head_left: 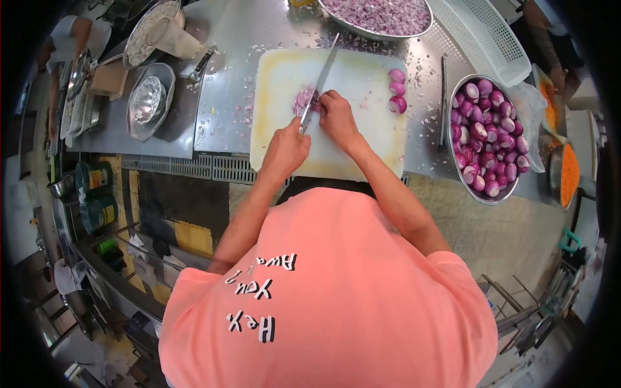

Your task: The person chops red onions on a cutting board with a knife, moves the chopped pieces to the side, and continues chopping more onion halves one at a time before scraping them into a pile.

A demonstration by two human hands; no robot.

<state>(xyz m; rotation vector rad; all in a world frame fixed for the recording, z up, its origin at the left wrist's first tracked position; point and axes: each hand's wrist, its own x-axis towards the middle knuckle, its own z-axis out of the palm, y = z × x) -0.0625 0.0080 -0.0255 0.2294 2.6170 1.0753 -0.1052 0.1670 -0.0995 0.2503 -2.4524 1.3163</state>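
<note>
My left hand [288, 150] is wrapped round the handle of a long knife [325, 70], whose blade points away from me over the white cutting board [278, 84]. Just right of the blade, my right hand [335, 118] has its fingers curled down on a piece of purple onion, mostly hidden under the fingertips. Chopped onion [302, 101] lies against the blade's left side. A short column of peeled purple onions [397, 90] stands near the board's right edge.
A bowl of chopped onion [381, 16] sits beyond the board. To the right are a bowl of whole onions [486, 136], a white basket [482, 39] and an orange-filled bowl [568, 176]. A foil-like tray [150, 102] stands left. People's arms show at both sides.
</note>
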